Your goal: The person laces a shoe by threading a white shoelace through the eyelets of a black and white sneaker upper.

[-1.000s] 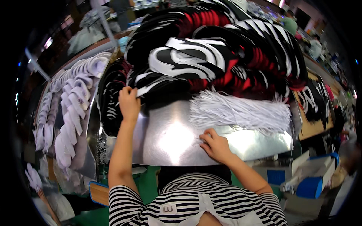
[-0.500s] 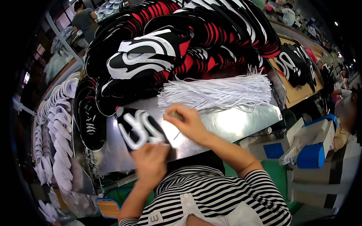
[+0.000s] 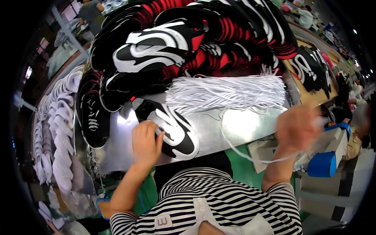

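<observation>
Just left of the frame's centre, a black-and-white shoe upper lies at a slant on the shiny metal worktop, its rounded white-edged end toward the striped shirt. The left hand is at its left edge, thumb apart from the bent fingers and laid against the upper; whether the fingertips pinch it or merely rest there, I cannot tell.

At the right of the frame, the right hand is raised and badly blurred. A loose white shoelace curves from below the lace bundle, past the worktop's front edge and up to this wrist. The lace seems to go with that hand, but the blur hides the fingers, so I cannot tell whether the grip is pinching it.

The step in hand looks like handling one lace beside a steadied upper. To do it well, keep the left thumb pressing lightly so the upper stays flat and does not turn, and let the lace run clear of the bundle without snagging other strands or the worktop's edge. The upper is right against the left grip but well apart from the right one, with bare metal and the hanging lace between them.
</observation>
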Tool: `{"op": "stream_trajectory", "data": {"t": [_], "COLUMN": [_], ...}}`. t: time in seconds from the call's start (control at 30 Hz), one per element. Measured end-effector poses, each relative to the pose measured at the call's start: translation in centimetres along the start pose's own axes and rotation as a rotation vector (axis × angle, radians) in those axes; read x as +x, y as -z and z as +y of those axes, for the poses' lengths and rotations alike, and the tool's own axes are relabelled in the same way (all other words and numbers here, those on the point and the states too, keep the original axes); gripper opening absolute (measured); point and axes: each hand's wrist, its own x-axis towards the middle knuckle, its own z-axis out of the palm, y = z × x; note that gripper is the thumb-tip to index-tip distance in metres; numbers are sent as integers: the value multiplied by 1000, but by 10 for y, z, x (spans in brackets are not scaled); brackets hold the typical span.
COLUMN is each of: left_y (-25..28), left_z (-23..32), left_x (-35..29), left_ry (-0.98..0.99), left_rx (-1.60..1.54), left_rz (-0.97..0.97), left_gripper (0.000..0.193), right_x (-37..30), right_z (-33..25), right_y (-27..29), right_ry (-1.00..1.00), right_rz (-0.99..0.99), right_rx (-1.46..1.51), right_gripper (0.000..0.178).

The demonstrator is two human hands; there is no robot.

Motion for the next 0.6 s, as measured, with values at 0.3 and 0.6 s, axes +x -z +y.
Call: {"op": "stream_trajectory", "data": {"t": [0.3,0.6], "left_y": [17,15], "left_z": [-40,-68], "left_x": [21,42], "left_ry": [-268,157], "left_rx": [107,-377], "left_rz": [-303,-757], "left_gripper": [41,36], "right_x": [-122,-103], "right_z": [193,197], "right_y": [-7,-3], "right_ry": [-954,-937], "right_rz": [229,260], "right_rx": [-108,-185], "right_gripper": [10,23]}}
